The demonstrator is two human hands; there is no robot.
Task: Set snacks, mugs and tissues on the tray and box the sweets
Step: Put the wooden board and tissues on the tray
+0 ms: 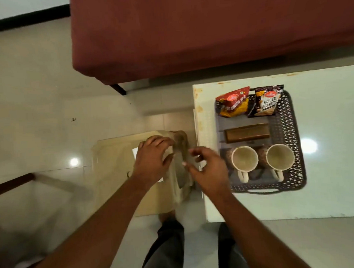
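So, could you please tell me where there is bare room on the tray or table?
On the tray, only the strip between the snack packs and the brown box. The mugs fill the near end. The table is bare right of the tray and before its handle.

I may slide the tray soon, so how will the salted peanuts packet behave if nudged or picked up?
The salted peanuts packet seems propped against the far wall of the tray, so a nudge would probably tip it. It looks like a thin crinkled pouch, likely light and floppy. Its glossy film may slip in a loose pinch.
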